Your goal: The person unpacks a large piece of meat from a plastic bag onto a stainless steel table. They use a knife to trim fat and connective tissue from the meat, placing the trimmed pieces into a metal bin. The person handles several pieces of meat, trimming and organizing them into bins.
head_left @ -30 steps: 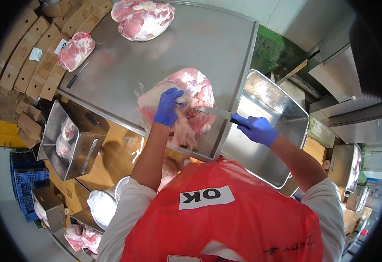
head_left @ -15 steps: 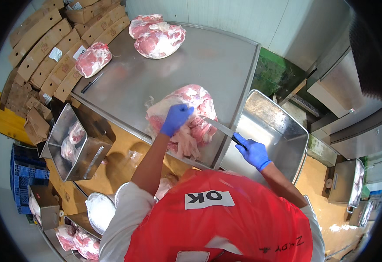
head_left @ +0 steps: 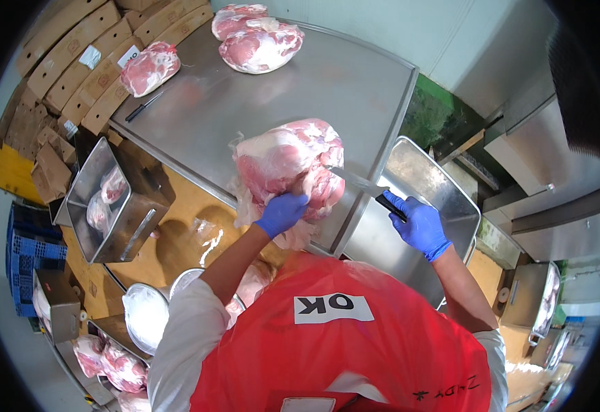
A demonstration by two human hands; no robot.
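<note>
A large piece of raw pink meat (head_left: 286,154) lies near the front right corner of the steel table (head_left: 327,69), with pale, loose membrane hanging from its lower side. My gloved left hand (head_left: 283,211) grips the lower part of this meat, its fingertips partly hidden. In my gloved right hand (head_left: 410,221) is a black-handled knife (head_left: 355,180), its blade reaching left to the meat's right side; whether the tip is inside cannot be told. Another black-handled knife (head_left: 142,108) lies near the table's left edge.
More meat pieces (head_left: 259,48) (head_left: 149,69) sit at the table's back and left. Flattened cardboard boxes (head_left: 73,48) line the left. A steel tub (head_left: 430,178) stands right of the table, another holding meat (head_left: 118,220) at left. Further bins, white pails (head_left: 145,319) and blue crates (head_left: 36,254) surround me.
My left hand has moved down from the middle of the meat to its lower part, uncovering the pink upper surface. My right hand and the knife have shifted a little rightward and downward.
</note>
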